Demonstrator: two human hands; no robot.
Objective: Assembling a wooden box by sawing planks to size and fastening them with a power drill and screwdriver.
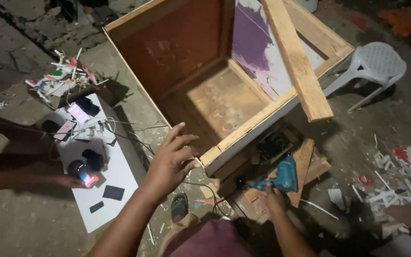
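The person's left hand (172, 159) lies spread, fingers splayed, against the near corner of a large open-topped box of raw plywood and timber framing (215, 81), seemingly to steady it. The right hand (273, 197) closes around the grip of a teal power drill (281, 177), held low beside the box's base among offcuts. A loose pale plank (297, 59) rests slanted across the rim; one inner panel carries purple paint patches. To the left, a white board (115, 173) holds phones, with another person's hand (70, 181) beside them. A white plastic stool (374, 64) stands nearby on rough concrete.
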